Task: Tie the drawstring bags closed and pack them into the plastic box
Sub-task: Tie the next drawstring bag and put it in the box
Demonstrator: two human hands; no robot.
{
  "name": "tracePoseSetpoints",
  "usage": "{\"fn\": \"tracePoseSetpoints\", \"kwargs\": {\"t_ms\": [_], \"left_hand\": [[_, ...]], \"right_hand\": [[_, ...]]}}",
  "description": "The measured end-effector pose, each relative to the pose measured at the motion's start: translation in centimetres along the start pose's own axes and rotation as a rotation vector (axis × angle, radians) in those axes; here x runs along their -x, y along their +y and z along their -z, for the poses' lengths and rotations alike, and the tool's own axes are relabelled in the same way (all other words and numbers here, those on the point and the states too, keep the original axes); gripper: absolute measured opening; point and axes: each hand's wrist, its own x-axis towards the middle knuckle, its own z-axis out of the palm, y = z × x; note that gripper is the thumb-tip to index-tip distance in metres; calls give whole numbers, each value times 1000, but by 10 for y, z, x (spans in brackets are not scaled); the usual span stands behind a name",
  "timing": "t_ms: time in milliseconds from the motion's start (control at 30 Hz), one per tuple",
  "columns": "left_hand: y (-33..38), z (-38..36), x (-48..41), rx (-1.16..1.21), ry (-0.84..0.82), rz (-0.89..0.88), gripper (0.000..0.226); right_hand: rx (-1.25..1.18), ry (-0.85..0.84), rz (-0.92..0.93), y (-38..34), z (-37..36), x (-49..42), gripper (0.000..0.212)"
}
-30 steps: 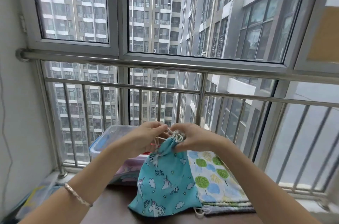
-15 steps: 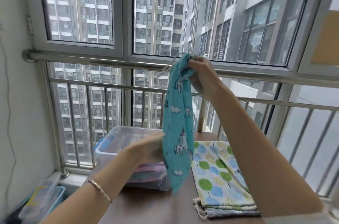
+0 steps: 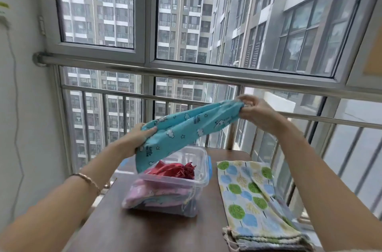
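holding the turquoise unicorn-print drawstring bag (image 3: 186,127) stretched out in the air between both hands, slanting up from left to right, right above the open clear plastic box (image 3: 203,179). the left hand (image 3: 138,140) grips the bag's bottom end. one digit lies over the top of the fabric and the rest are tucked under the cloth, so can't tell how they sit. the right hand (image 3: 256,113) is higher up and pinches the gathered neck of the bag, fingertips bunched tight around the scrunched cloth. the cord itself is hidden in that grip. the bag's lower corner droops in front of the box's left rim from this angle, can't tell if it touches. the box sits on a dark brown table (image 3: 144,229) with a red bag (image 3: 175,170) lying on top inside and a pink bag (image 3: 153,194) pressed against the near wall under it, plus something darker in the near right corner that's too blurry to call. just right of the box, not touching it, there's a flat stack of bags with a tree-print bag (image 3: 246,194) on top, cords poking out at the near end. thin bracelet (image 3: 88,181) on the left wrist. behind the table a steel railing (image 3: 186,75) runs across the window, apartment towers outside.
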Motion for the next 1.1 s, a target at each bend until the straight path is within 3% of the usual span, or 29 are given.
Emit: {"fn": "tracePoseSetpoints", "kwargs": {"t_ms": [133,233,467,633,733,800,833,933,1033,1100], "left_hand": [[-9,13,-27,-470,214,-76,32],[-28,13,-49,-786,249,-54,45],[-57,3,-70,-1293,303,-87,44],[-53,-10,-65,-1535,315,-5,43],[-44,-19,-62,-1663,363,-64,47],[-44,-24,-69,-1574,229,-206,56],[-45,-25,-70,-1478,89,-192,65],[-46,-28,-66,-1535,-189,0,85],[-51,-30,-59,-1683,-332,153,69],[-58,-29,-62,-1717,-388,227,69]], "right_hand": [[398,-59,-184,39,-26,-6,26],[581,-101,-208,64,-47,-13,23],[782,-144,-196,102,-72,-25,25],[814,-298,-326,99,-80,-24,11],[887,-157,-285,91,-91,-30,30],[1069,-134,-237,87,-106,-34,32],[1145,-183,-244,85,-118,-33,27],[1368,-311,-248,80,-156,-26,17],[1439,-409,-319,87,-183,-31,8],[1426,-477,-396,94,-192,-38,19]]}}
